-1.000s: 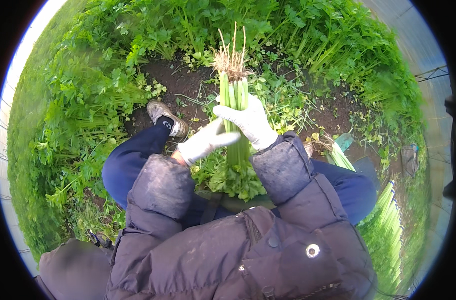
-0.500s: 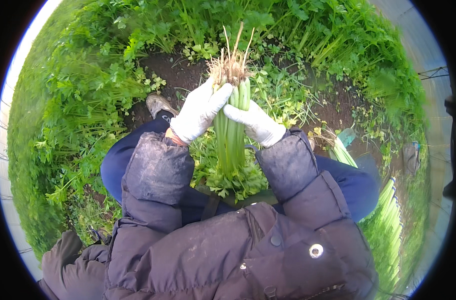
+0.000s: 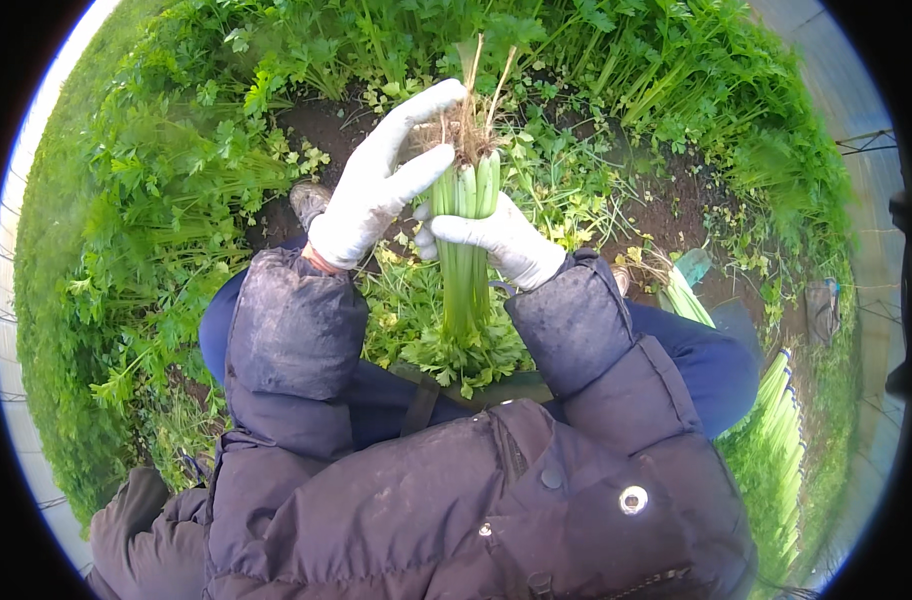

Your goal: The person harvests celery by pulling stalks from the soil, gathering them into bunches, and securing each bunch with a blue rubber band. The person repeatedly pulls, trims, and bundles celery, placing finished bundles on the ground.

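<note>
A bunch of celery [image 3: 466, 275] hangs roots up in front of me, its leafy tops pointing down toward my lap. My right hand [image 3: 501, 240], in a white glove, is wrapped around the stalks below the root end. Beside the pale, stringy roots [image 3: 468, 132] is my left hand [image 3: 381, 180], also white-gloved. Its thumb and forefinger are spread apart around the left side of the roots, with the thumb tip at the stalk bases. Whether the other left fingers touch the bunch is hidden.
Celery plants [image 3: 176, 230] grow thickly at the left and far side. To my right lie a smaller celery bunch [image 3: 684, 298], a long row of celery [image 3: 779, 430] and a dark pouch-like thing [image 3: 822, 312]. A grey-brown garment [image 3: 151, 540] shows at lower left.
My left hand has loosened from the stalks, moved slightly left and spread its fingers by the roots. The right hand now wraps the bunch a little lower.
</note>
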`<act>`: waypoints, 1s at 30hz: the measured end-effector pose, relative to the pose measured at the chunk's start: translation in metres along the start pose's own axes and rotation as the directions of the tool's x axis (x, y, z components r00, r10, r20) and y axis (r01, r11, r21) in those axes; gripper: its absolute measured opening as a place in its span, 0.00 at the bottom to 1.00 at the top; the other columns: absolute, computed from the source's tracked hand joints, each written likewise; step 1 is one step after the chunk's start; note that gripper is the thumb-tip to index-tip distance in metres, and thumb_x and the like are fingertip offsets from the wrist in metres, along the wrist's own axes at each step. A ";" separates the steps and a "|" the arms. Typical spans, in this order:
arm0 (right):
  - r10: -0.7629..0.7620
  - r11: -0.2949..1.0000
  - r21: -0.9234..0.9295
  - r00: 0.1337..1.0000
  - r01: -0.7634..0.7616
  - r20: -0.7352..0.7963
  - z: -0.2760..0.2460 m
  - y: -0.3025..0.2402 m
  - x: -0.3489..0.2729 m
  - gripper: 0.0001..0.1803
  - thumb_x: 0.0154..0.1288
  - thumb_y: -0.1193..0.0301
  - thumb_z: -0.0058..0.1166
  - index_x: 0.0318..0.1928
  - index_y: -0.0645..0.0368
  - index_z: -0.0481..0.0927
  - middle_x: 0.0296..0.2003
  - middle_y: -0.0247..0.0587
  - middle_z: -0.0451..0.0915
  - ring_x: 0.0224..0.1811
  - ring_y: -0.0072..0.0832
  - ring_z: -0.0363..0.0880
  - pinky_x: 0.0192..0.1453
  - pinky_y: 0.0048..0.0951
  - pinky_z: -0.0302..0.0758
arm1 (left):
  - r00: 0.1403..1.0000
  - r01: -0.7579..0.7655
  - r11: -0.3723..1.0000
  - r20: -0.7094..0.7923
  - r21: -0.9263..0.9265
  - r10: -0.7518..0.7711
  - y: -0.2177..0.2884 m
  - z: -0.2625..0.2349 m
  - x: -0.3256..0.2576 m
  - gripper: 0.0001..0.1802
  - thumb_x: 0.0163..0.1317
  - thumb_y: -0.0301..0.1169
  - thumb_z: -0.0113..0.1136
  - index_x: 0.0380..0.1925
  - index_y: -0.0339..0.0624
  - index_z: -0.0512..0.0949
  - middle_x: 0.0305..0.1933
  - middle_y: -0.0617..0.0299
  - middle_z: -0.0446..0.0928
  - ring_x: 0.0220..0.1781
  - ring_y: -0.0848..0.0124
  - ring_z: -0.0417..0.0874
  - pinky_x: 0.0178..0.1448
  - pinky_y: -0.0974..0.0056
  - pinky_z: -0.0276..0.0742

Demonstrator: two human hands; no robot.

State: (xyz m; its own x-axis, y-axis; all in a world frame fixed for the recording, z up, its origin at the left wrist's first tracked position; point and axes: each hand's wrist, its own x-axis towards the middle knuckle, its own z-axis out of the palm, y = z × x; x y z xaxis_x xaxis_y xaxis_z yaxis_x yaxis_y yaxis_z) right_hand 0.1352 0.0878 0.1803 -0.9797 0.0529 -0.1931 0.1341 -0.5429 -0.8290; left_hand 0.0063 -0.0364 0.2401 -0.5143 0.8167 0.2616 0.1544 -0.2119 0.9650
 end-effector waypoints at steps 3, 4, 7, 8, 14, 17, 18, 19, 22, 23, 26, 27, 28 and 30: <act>-0.093 0.985 0.160 0.982 0.067 0.166 -0.002 0.008 -0.001 0.27 0.64 0.69 0.68 0.60 0.64 0.75 0.44 0.45 0.86 0.44 0.35 0.88 0.55 0.39 0.86 | 0.999 0.008 1.000 -0.052 -0.019 -0.009 -0.002 0.004 -0.007 0.18 0.70 0.30 0.60 0.59 0.40 0.79 0.72 0.53 0.71 0.69 0.65 0.75 0.71 0.59 0.70; -0.071 0.990 0.135 0.976 0.044 0.208 -0.003 0.010 -0.002 0.31 0.64 0.67 0.69 0.63 0.63 0.72 0.47 0.46 0.85 0.47 0.36 0.87 0.54 0.39 0.86 | 0.995 -0.068 0.998 -0.073 0.012 0.069 -0.006 0.008 -0.008 0.13 0.71 0.29 0.60 0.52 0.38 0.82 0.68 0.54 0.75 0.63 0.69 0.79 0.67 0.62 0.73; -0.059 0.976 0.216 0.974 0.011 0.218 -0.005 0.016 -0.001 0.29 0.64 0.67 0.69 0.62 0.62 0.74 0.47 0.42 0.85 0.48 0.36 0.86 0.53 0.39 0.86 | 0.988 0.009 0.999 -0.156 0.036 -0.004 -0.014 0.021 -0.017 0.13 0.71 0.30 0.61 0.52 0.37 0.82 0.59 0.58 0.80 0.55 0.73 0.81 0.61 0.65 0.76; -0.057 0.986 0.163 0.984 0.029 0.171 -0.004 0.017 -0.002 0.26 0.64 0.67 0.69 0.60 0.62 0.77 0.47 0.40 0.85 0.48 0.33 0.86 0.54 0.36 0.84 | 0.966 -0.084 0.989 -0.232 0.118 0.109 -0.017 0.026 -0.017 0.12 0.71 0.31 0.61 0.49 0.36 0.82 0.46 0.62 0.84 0.44 0.76 0.81 0.52 0.68 0.78; -0.066 0.993 -0.101 0.997 0.069 0.030 -0.002 0.016 -0.005 0.22 0.62 0.68 0.71 0.54 0.62 0.80 0.45 0.38 0.85 0.46 0.25 0.83 0.55 0.31 0.80 | 0.933 0.042 0.915 -0.344 0.401 0.107 -0.027 0.027 -0.009 0.09 0.70 0.33 0.61 0.38 0.37 0.81 0.32 0.60 0.80 0.32 0.73 0.81 0.40 0.68 0.77; -0.044 0.979 -0.199 0.999 0.049 0.030 0.001 0.014 -0.004 0.24 0.56 0.70 0.75 0.52 0.61 0.81 0.44 0.35 0.85 0.47 0.24 0.82 0.55 0.30 0.79 | 0.912 -0.007 0.877 -0.358 0.480 0.203 -0.032 0.022 -0.007 0.10 0.68 0.33 0.60 0.31 0.39 0.79 0.27 0.57 0.77 0.26 0.66 0.77 0.35 0.65 0.74; -0.046 0.966 -0.253 0.998 0.054 0.039 0.002 0.014 -0.003 0.24 0.56 0.70 0.76 0.52 0.61 0.81 0.44 0.35 0.85 0.47 0.24 0.82 0.55 0.30 0.79 | 0.910 0.022 0.894 -0.379 0.448 0.168 -0.035 0.020 -0.007 0.10 0.68 0.33 0.60 0.31 0.39 0.79 0.26 0.57 0.76 0.25 0.65 0.76 0.34 0.64 0.73; -0.045 0.951 -0.304 0.998 0.058 0.049 0.004 0.014 -0.003 0.25 0.55 0.71 0.76 0.52 0.61 0.81 0.44 0.34 0.85 0.47 0.24 0.82 0.55 0.30 0.79 | 0.903 0.038 0.913 -0.405 0.405 0.142 -0.037 0.019 -0.007 0.11 0.68 0.33 0.60 0.30 0.39 0.78 0.25 0.57 0.76 0.24 0.65 0.75 0.33 0.63 0.72; -0.140 0.964 -0.230 0.990 0.135 -0.005 0.010 0.018 0.000 0.24 0.54 0.72 0.75 0.51 0.61 0.80 0.44 0.34 0.84 0.46 0.23 0.82 0.54 0.30 0.80 | 0.903 0.030 0.876 -0.388 0.482 0.183 -0.044 0.019 -0.004 0.13 0.68 0.33 0.60 0.26 0.38 0.75 0.23 0.58 0.73 0.22 0.69 0.72 0.30 0.62 0.69; -0.153 0.966 -0.213 0.988 0.146 -0.019 0.012 0.019 0.000 0.24 0.55 0.73 0.75 0.51 0.61 0.80 0.44 0.34 0.85 0.46 0.23 0.82 0.54 0.30 0.80 | 0.899 0.083 0.874 -0.414 0.479 0.142 -0.044 0.019 -0.003 0.13 0.69 0.33 0.60 0.26 0.38 0.75 0.23 0.58 0.72 0.22 0.70 0.71 0.30 0.62 0.68; -0.118 0.966 -0.239 0.990 0.095 -0.081 0.008 0.017 0.002 0.21 0.58 0.72 0.71 0.52 0.62 0.80 0.41 0.36 0.85 0.43 0.25 0.84 0.53 0.30 0.81 | 0.914 0.073 0.997 -0.400 -0.007 -0.070 -0.044 0.020 0.006 0.11 0.72 0.35 0.59 0.32 0.40 0.77 0.29 0.67 0.76 0.31 0.78 0.74 0.39 0.67 0.72; -0.087 0.970 -0.235 0.991 0.060 -0.106 0.006 0.015 0.002 0.21 0.59 0.72 0.70 0.52 0.63 0.80 0.40 0.37 0.86 0.42 0.25 0.85 0.52 0.30 0.81 | 0.935 0.083 0.957 -0.310 -0.276 -0.171 -0.042 0.021 0.006 0.11 0.73 0.36 0.59 0.37 0.40 0.79 0.34 0.68 0.79 0.35 0.78 0.77 0.44 0.68 0.74; -0.072 0.991 -0.117 0.995 0.064 -0.065 0.002 0.012 0.001 0.21 0.62 0.69 0.69 0.53 0.64 0.79 0.40 0.41 0.86 0.41 0.30 0.87 0.53 0.34 0.83 | 0.958 0.051 0.974 -0.266 -0.221 -0.110 -0.038 0.019 0.005 0.17 0.75 0.38 0.58 0.54 0.38 0.78 0.52 0.63 0.79 0.51 0.75 0.79 0.60 0.66 0.74; -0.046 0.999 -0.006 0.998 0.046 -0.048 -0.004 0.005 0.001 0.22 0.63 0.71 0.67 0.55 0.65 0.78 0.43 0.43 0.87 0.43 0.32 0.88 0.55 0.35 0.83 | 0.964 0.183 0.970 -0.166 -0.159 -0.209 -0.030 0.016 -0.003 0.30 0.75 0.41 0.57 0.71 0.39 0.65 0.67 0.56 0.73 0.69 0.68 0.71 0.73 0.61 0.64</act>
State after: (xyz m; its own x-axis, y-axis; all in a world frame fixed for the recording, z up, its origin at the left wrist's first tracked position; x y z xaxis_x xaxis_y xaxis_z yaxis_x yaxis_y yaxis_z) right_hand 0.1360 0.0884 0.1735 -0.9767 0.1182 -0.1793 0.0896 -0.5348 -0.8402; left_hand 0.0167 -0.0241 0.2102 -0.6680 0.7423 0.0532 -0.0785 -0.1413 0.9868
